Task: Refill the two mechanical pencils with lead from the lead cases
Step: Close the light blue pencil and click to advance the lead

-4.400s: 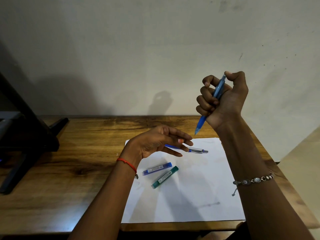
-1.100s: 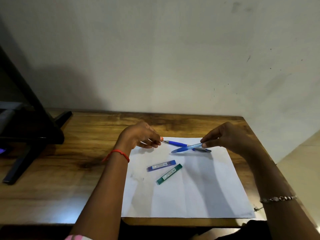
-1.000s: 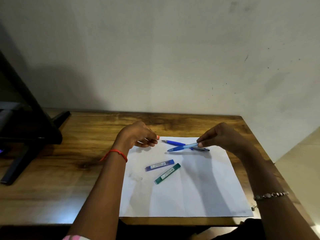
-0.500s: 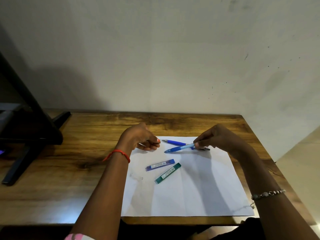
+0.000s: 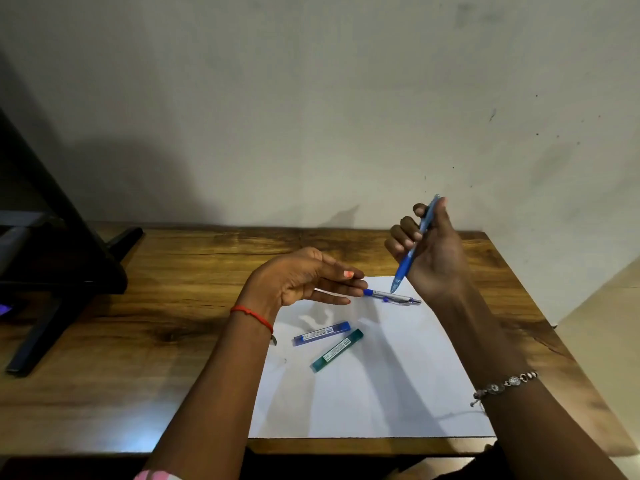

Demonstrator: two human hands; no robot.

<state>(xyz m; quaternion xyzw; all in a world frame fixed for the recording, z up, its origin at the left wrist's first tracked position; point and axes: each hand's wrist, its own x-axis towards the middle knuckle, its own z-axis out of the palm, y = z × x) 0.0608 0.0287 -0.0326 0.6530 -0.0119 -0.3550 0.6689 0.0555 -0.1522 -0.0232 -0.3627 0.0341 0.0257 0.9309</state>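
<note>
My right hand (image 5: 431, 251) grips a light blue mechanical pencil (image 5: 414, 245) raised above the table, tip pointing down. My left hand (image 5: 304, 280) hovers over the far left corner of the white paper (image 5: 381, 393), fingers stretched out and holding nothing. A second pencil (image 5: 393, 296), silver and blue, lies on the paper's far edge just past my left fingertips. On the paper nearer to me lie a blue lead case (image 5: 322, 333) and a green lead case (image 5: 337, 349), side by side and both shut.
The wooden table (image 5: 138, 341) stands against a pale wall. A black stand (image 5: 52, 258) sits on its left part. The table's right edge drops off beyond the paper.
My right hand lifted the light blue pencil off the paper and turned it upright. My left hand opened its fingers and rose slightly. The second pencil stayed on the paper.
</note>
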